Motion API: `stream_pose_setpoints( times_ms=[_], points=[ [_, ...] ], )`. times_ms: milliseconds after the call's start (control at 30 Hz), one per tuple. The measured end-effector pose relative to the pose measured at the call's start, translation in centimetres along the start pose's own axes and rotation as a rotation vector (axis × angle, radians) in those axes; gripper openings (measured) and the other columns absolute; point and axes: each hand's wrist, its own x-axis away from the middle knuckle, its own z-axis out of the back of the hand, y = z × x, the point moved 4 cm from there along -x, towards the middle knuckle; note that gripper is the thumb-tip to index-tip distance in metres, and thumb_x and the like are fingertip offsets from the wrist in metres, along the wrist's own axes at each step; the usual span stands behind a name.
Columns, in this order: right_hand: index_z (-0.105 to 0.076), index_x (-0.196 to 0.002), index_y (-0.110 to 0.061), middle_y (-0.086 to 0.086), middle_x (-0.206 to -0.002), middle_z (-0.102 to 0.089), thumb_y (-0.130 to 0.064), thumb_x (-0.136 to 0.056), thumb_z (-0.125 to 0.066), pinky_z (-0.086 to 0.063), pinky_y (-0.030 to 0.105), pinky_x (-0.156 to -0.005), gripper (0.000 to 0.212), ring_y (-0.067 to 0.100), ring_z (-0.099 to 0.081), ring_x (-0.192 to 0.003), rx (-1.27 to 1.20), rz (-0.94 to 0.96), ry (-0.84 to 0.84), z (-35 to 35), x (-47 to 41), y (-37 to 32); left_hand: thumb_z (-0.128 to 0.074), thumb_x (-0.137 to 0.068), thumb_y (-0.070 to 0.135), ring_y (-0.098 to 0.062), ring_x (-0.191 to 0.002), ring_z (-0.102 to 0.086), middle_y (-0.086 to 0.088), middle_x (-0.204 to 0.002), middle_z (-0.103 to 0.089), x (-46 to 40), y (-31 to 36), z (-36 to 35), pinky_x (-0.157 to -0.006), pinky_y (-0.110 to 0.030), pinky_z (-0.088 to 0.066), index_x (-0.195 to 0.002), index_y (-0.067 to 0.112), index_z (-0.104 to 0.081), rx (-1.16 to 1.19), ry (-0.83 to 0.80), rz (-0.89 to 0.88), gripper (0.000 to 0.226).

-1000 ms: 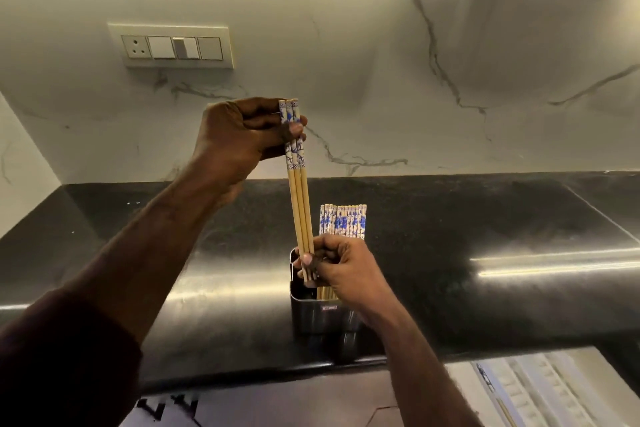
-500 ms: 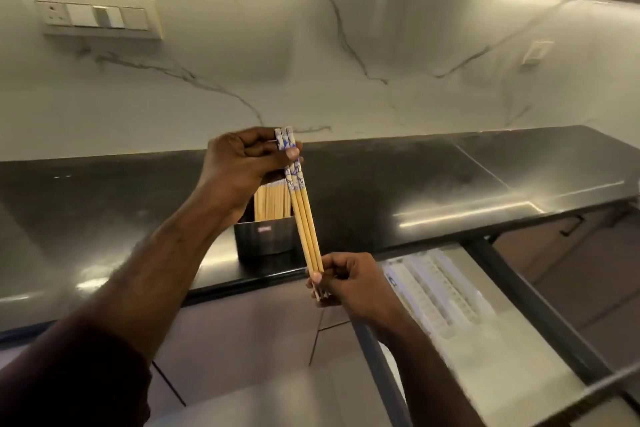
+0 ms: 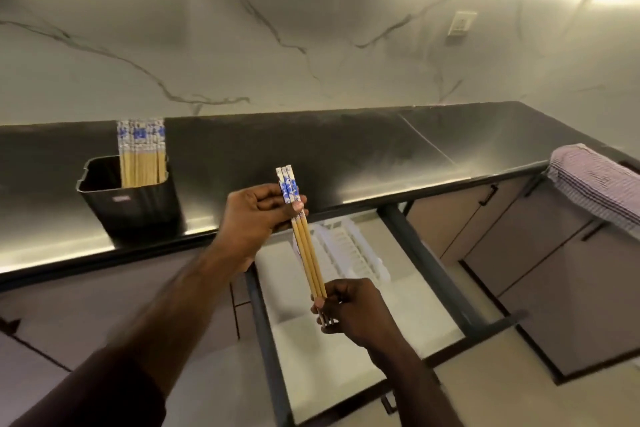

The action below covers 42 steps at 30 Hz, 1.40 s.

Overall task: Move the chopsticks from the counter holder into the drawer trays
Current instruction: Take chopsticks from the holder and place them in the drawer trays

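Three bamboo chopsticks (image 3: pixel 307 253) with blue-and-white patterned tops are held together, tilted, above the open drawer (image 3: pixel 346 350). My left hand (image 3: pixel 256 215) pinches their patterned tops and my right hand (image 3: pixel 349 312) grips their thin lower ends. A white ribbed tray (image 3: pixel 349 253) lies at the back of the drawer, partly hidden by the chopsticks. The dark metal holder (image 3: pixel 138 204) stands on the black counter at the left, with several more chopsticks (image 3: pixel 141 156) upright in it.
The black counter (image 3: pixel 346 156) runs along a marble wall. A checked cloth (image 3: pixel 599 184) hangs over the counter's right edge. Dark drawer rails frame the drawer, with closed cabinet fronts on the right and left.
Both hands carried the three chopsticks out of the holder, to the right and down over the open drawer. The view swung right, so the holder now sits far left.
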Motion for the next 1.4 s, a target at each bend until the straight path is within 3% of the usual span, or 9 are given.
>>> stream_pose_setpoints(
  times_ms=[167, 333, 567, 767, 967, 1100, 1233, 1300, 1400],
  points=[
    [-0.074, -0.085, -0.001, 0.011, -0.073, -0.071, -0.005, -0.087, -0.066, -0.056, 0.027, -0.057, 0.009, 0.018, -0.062, -0.059, 0.016, -0.093, 0.018, 6.6, -1.1, 2.9, -0.07, -0.079, 0.002, -0.021, -0.083, -0.074, -0.008, -0.091, -0.076, -1.8, -5.7, -6.4, -0.071, -0.027, -0.06, -0.101, 0.012, -0.068, -0.089, 0.004, 0.082, 0.024],
    [-0.074, -0.088, 0.0, 0.019, -0.085, -0.074, -0.002, -0.086, -0.061, -0.061, 0.031, -0.061, 0.013, 0.019, -0.063, -0.063, 0.135, -0.178, 0.012, 10.5, -3.9, 5.1, -0.068, -0.082, 0.002, -0.017, -0.081, -0.074, -0.006, -0.092, -0.076, -4.4, -10.6, -9.2, -0.07, -0.027, -0.06, -0.1, 0.011, -0.068, -0.11, 0.013, 0.197, 0.02],
    [-0.076, -0.086, -0.002, 0.009, -0.078, -0.073, 0.002, -0.082, -0.058, -0.063, 0.036, -0.059, 0.018, 0.014, -0.067, -0.062, 0.261, -0.418, -0.07, 11.8, -9.2, 9.4, -0.072, -0.08, 0.006, -0.021, -0.086, -0.073, -0.008, -0.094, -0.076, -8.3, -19.8, -9.1, -0.076, -0.032, -0.06, -0.099, 0.004, -0.069, -0.201, 0.007, 0.383, 0.02],
    [-0.075, -0.086, 0.0, 0.008, -0.072, -0.073, -0.005, -0.078, -0.066, -0.063, 0.043, -0.064, 0.013, 0.019, -0.07, -0.061, 0.261, -0.59, -0.109, 9.5, -15.0, 12.7, -0.072, -0.082, 0.016, -0.013, -0.078, -0.071, 0.0, -0.083, -0.075, -11.8, -26.1, -7.1, -0.079, -0.031, -0.058, -0.088, 0.014, -0.073, -0.489, 0.038, 0.451, 0.006],
    [-0.069, -0.096, 0.006, 0.019, -0.087, -0.074, -0.005, -0.077, -0.072, -0.062, 0.05, -0.064, 0.022, 0.031, -0.074, -0.073, 0.225, -0.683, -0.114, 6.3, -21.2, 15.3, -0.059, -0.091, 0.031, -0.014, -0.086, -0.069, 0.0, -0.098, -0.071, -14.8, -30.1, -5.4, -0.091, -0.035, -0.053, -0.103, 0.018, -0.067, -0.963, -0.078, 0.419, 0.019],
    [-0.066, -0.099, -0.002, 0.017, -0.091, -0.074, -0.014, -0.068, -0.08, -0.061, 0.051, -0.064, 0.036, 0.034, -0.073, -0.08, 0.29, -0.68, -0.118, 5.2, -25.6, 19.5, -0.052, -0.095, 0.034, -0.011, -0.087, -0.068, 0.002, -0.103, -0.068, -15.7, -31.2, -5.6, -0.083, -0.033, -0.057, -0.112, 0.019, -0.058, -1.16, -0.179, 0.378, 0.023],
    [-0.065, -0.097, -0.009, 0.01, -0.09, -0.073, -0.029, -0.058, -0.083, -0.061, 0.047, -0.075, 0.046, 0.029, -0.073, -0.085, 0.401, -0.648, -0.099, 3.9, -29.4, 24.2, -0.04, -0.098, 0.041, -0.014, -0.121, -0.055, 0.005, -0.126, -0.062, -16.2, -32.6, -5.8, -0.104, -0.038, -0.038, -0.129, 0.024, -0.051, -1.356, -0.291, 0.333, 0.036],
    [-0.064, -0.101, -0.008, 0.01, -0.094, -0.073, -0.028, -0.062, -0.08, -0.06, 0.047, -0.076, 0.046, 0.03, -0.072, -0.087, 0.422, -0.637, -0.1, 3.6, -29.0, 22.5, -0.037, -0.099, 0.042, -0.017, -0.132, -0.045, 0.003, -0.135, -0.057, -16.3, -33.4, -5.6, -0.112, -0.044, -0.027, -0.134, 0.027, -0.047, -1.409, -0.339, 0.359, 0.04],
    [-0.06, -0.108, -0.006, 0.01, -0.104, -0.069, -0.026, -0.078, -0.072, -0.059, 0.043, -0.083, 0.038, 0.03, -0.069, -0.097, 0.506, -0.586, -0.119, 3.4, -27.3, 18.0, -0.032, -0.1, 0.043, -0.024, -0.149, -0.005, 0.001, -0.155, -0.031, -16.4, -33.7, -5.7, -0.115, -0.052, 0.013, -0.146, 0.028, -0.031, -1.569, -0.439, 0.272, 0.048]
  ],
)
